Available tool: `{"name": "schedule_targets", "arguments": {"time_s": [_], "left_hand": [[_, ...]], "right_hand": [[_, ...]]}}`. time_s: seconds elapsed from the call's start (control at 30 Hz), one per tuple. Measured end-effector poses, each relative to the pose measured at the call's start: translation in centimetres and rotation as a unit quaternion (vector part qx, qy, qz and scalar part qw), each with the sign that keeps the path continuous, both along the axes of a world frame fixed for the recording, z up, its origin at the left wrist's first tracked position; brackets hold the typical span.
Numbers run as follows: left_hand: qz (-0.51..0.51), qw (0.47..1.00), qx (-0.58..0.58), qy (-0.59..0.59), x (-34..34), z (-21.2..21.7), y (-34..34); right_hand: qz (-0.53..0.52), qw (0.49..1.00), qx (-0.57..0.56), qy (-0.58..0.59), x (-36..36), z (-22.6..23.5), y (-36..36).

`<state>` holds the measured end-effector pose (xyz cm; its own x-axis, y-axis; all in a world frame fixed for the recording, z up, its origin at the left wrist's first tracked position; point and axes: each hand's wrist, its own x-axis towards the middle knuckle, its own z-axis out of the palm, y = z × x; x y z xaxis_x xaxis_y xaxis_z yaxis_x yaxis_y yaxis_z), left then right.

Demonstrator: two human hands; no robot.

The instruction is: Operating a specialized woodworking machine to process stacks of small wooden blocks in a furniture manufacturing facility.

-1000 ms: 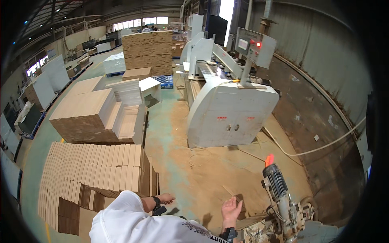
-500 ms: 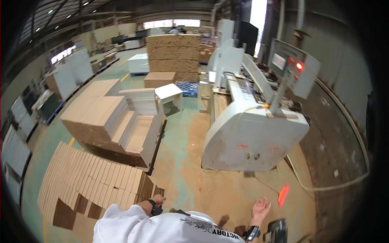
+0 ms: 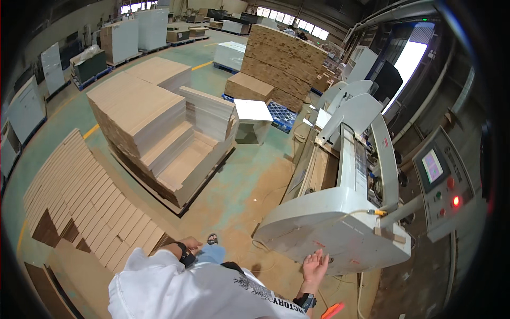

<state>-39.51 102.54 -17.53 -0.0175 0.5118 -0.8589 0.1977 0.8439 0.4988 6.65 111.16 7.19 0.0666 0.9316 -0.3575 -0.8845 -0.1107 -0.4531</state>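
Observation:
My right hand [image 3: 315, 267] is raised palm up in front of the grey-white machine [image 3: 340, 228], its fingers apart and nothing in it. A dark band with a small box circles that wrist. Close to my body, my left hand [image 3: 192, 243] hangs with loosely bent fingers and holds nothing that I can see; its wrist also wears a dark band. Nearest to it is a long row of brown boards [image 3: 101, 212] standing on edge on the floor. Beyond lies a stepped stack of light wood panels [image 3: 143, 101] on a pallet.
A control panel [image 3: 443, 175] with a screen and a lit red button juts out on the right. A white box-shaped cabinet [image 3: 252, 111] stands beside the panels, near a blue pallet [image 3: 281, 116]. An orange-red object [image 3: 332, 310] and cables lie by the machine. A tall board stack [image 3: 281, 61] rises behind.
The view has turned and tilted, so the machine now sits lower and the panel farther right. My right hand has come up toward the machine's end in view. Both hands remain apart.

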Motion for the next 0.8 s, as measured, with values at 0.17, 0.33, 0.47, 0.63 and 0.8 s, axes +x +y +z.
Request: {"name": "schedule_targets", "arguments": {"time_s": [0.17, 0.33, 0.47, 0.63, 0.8], "left_hand": [[-0.009, 0.998, 0.063, 0.008, -3.8, 1.4, 14.4], [0.036, 0.991, 0.115, -0.049, -6.8, 4.4, 25.2], [0.171, 0.980, 0.090, -0.054, -7.7, 5.0, 29.7], [0.264, 0.946, 0.023, -0.185, -9.0, 4.1, 32.3], [0.378, 0.908, 0.018, -0.178, -13.5, 1.6, 36.8]], "right_hand": [[0.016, 0.999, -0.005, -0.047, -5.1, 1.9, 12.2], [0.061, 0.995, -0.026, -0.080, -9.2, 2.2, 21.0], [0.092, 0.991, -0.072, -0.060, -12.7, 0.7, 26.0], [0.167, 0.981, -0.082, -0.051, -16.0, -1.3, 35.0], [0.273, 0.960, -0.048, -0.033, -19.5, -5.3, 47.4]]}}
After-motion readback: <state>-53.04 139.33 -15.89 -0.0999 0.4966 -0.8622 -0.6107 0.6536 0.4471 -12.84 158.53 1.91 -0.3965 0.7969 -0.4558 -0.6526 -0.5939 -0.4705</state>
